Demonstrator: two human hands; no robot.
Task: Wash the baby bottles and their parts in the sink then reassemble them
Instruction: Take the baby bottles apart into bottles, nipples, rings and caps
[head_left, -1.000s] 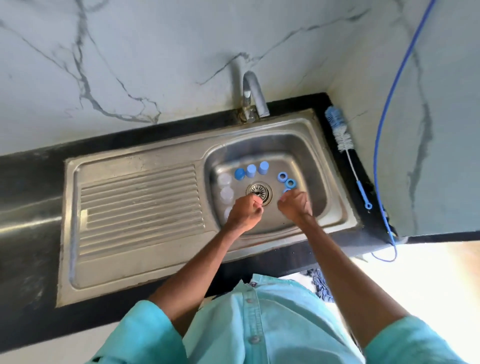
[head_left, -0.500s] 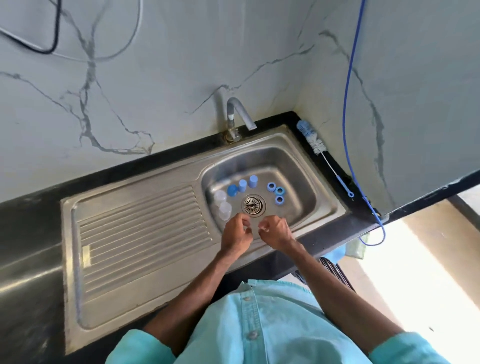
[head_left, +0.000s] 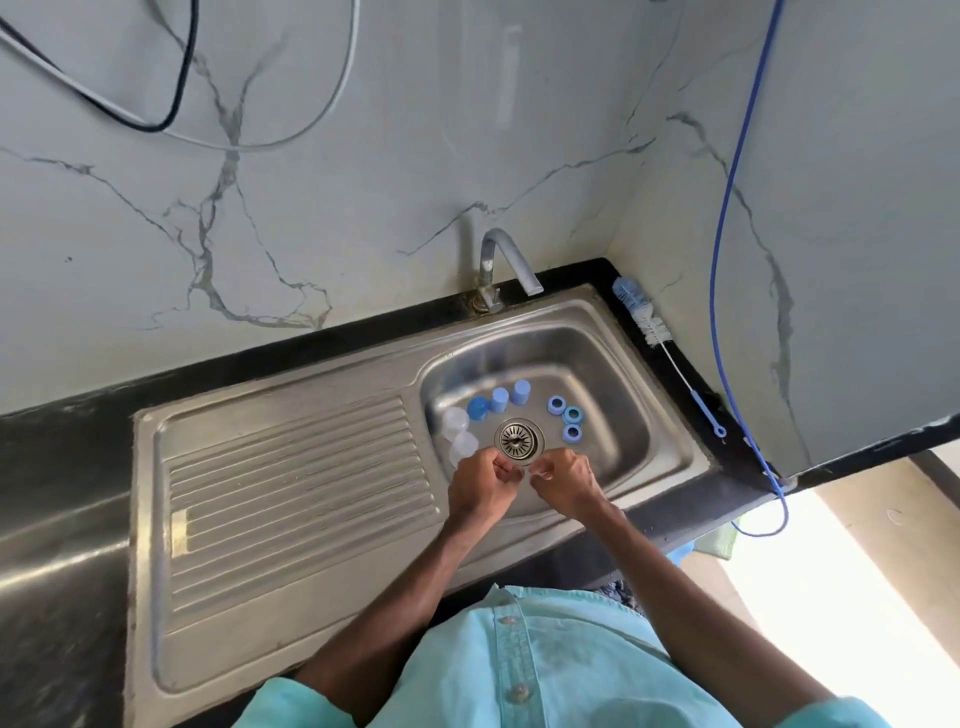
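In the steel sink basin (head_left: 644, 415), three blue caps (head_left: 500, 400) stand behind the drain (head_left: 519, 440). Three blue rings (head_left: 572, 415) lie to the drain's right. Two clear bottles (head_left: 457, 431) sit at its left. My left hand (head_left: 480, 488) and my right hand (head_left: 566, 486) meet at the basin's near side, just in front of the drain. Both have curled fingers that seem to pinch a small clear part (head_left: 525, 471) between them. That part is too small to identify.
The faucet (head_left: 506, 260) curves over the basin's back edge. A bottle brush (head_left: 649, 317) lies on the black counter (head_left: 691, 499) at the right. A blue hose (head_left: 724, 270) hangs down the right wall. The ribbed drainboard (head_left: 291, 493) stretches left of the basin.
Both hands have drawn back from the drain toward the basin's near side and come closer together. The camera has tilted up, showing more of the wall.
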